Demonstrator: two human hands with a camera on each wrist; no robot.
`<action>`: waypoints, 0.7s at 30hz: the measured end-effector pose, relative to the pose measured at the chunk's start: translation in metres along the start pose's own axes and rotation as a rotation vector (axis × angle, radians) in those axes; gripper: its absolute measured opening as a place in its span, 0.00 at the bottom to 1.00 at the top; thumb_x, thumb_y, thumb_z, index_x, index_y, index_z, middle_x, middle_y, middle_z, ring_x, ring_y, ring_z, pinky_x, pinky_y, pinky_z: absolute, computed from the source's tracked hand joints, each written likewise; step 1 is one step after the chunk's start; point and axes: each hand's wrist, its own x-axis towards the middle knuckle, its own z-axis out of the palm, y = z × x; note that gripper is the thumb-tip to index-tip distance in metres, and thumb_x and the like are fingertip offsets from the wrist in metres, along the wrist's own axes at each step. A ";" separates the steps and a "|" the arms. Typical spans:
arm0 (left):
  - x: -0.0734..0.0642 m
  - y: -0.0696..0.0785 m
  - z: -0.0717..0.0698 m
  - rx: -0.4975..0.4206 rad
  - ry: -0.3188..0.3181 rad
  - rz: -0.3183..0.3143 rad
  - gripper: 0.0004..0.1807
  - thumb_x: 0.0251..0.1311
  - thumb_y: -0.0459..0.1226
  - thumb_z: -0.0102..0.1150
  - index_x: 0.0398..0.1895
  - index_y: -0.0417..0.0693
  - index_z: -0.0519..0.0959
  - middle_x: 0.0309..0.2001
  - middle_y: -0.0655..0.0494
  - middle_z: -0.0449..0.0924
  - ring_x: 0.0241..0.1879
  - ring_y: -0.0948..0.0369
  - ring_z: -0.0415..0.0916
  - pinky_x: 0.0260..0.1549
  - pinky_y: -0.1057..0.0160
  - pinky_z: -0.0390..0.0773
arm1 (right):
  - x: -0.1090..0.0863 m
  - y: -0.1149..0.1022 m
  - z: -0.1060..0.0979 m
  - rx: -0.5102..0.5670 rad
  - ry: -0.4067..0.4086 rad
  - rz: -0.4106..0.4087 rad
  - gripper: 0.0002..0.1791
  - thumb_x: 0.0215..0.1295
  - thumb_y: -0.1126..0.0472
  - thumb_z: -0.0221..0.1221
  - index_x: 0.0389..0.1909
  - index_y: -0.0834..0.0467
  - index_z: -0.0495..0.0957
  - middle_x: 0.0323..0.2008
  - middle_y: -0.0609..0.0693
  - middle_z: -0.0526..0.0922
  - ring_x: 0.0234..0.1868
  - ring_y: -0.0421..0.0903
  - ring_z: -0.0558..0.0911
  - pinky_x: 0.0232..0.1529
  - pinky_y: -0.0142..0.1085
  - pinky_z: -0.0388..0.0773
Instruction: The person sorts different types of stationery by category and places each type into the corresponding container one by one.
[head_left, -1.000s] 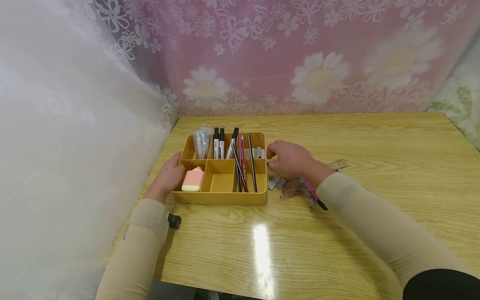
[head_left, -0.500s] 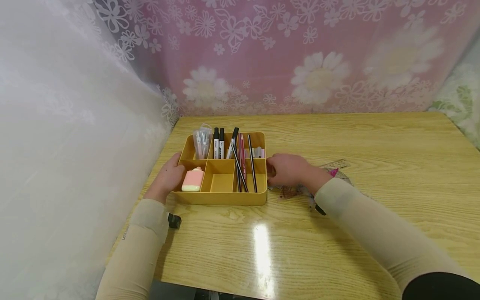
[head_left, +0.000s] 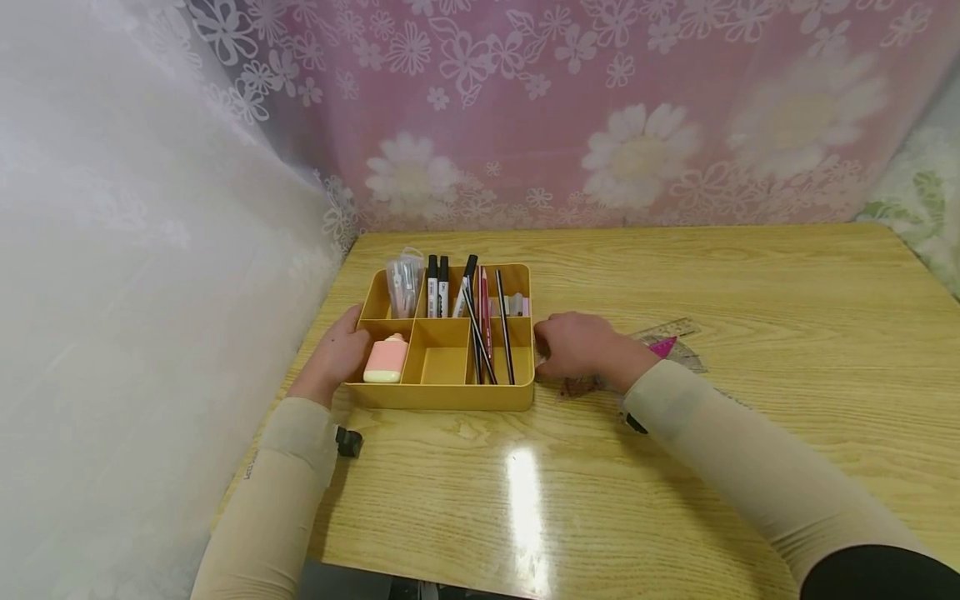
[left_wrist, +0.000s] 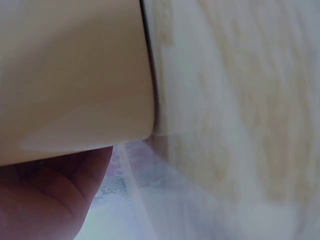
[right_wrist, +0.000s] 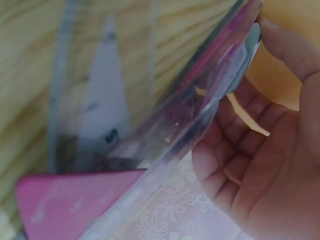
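Note:
A yellow desk organizer tray (head_left: 442, 398) with several compartments stands on the left of the table. My left hand (head_left: 335, 353) grips its left wall; the left wrist view shows curled fingers (left_wrist: 55, 195) against the tray's side (left_wrist: 75, 90). To the right of the tray is my right hand (head_left: 577, 343), low over the table with curled fingers. In the right wrist view, thumb and fingers pinch a small pale block (right_wrist: 246, 62), which looks like an eraser. Clear plastic rulers (right_wrist: 165, 135) and a flat pink piece (right_wrist: 75, 205) lie close beside that hand.
The tray bears a pink bottle (head_left: 386, 360), markers (head_left: 438, 287), pencils (head_left: 486, 321) and a clear pouch (head_left: 404, 286). Beyond the right wrist lie a ruler (head_left: 675, 327) and a pink item (head_left: 663, 347). A patterned curtain (head_left: 525, 125) hangs behind the table (head_left: 787, 317).
My right hand has come down over the small pale blocks beside the tray, its fingers closing, and shifted slightly. The left hand and the tray have stayed put.

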 end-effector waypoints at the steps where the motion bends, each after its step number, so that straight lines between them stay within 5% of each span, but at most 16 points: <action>1: 0.000 0.000 0.000 0.002 0.000 -0.002 0.33 0.72 0.38 0.34 0.81 0.52 0.51 0.75 0.45 0.58 0.72 0.44 0.57 0.70 0.37 0.54 | 0.000 0.000 0.000 0.000 -0.003 0.008 0.17 0.56 0.44 0.66 0.37 0.51 0.78 0.33 0.46 0.77 0.34 0.47 0.77 0.33 0.46 0.76; 9: 0.001 -0.001 -0.001 0.000 -0.005 0.002 0.34 0.73 0.39 0.34 0.82 0.53 0.50 0.76 0.45 0.58 0.72 0.44 0.56 0.70 0.37 0.55 | -0.002 -0.004 0.000 -0.013 0.005 0.033 0.16 0.56 0.43 0.65 0.35 0.50 0.77 0.30 0.44 0.79 0.34 0.47 0.78 0.33 0.46 0.77; 21: 0.000 0.002 0.000 -0.005 -0.002 0.014 0.33 0.72 0.37 0.35 0.81 0.51 0.52 0.75 0.44 0.59 0.71 0.44 0.57 0.69 0.38 0.56 | -0.003 -0.003 -0.002 -0.027 0.064 0.037 0.20 0.54 0.53 0.63 0.47 0.55 0.79 0.37 0.49 0.78 0.36 0.48 0.78 0.37 0.48 0.79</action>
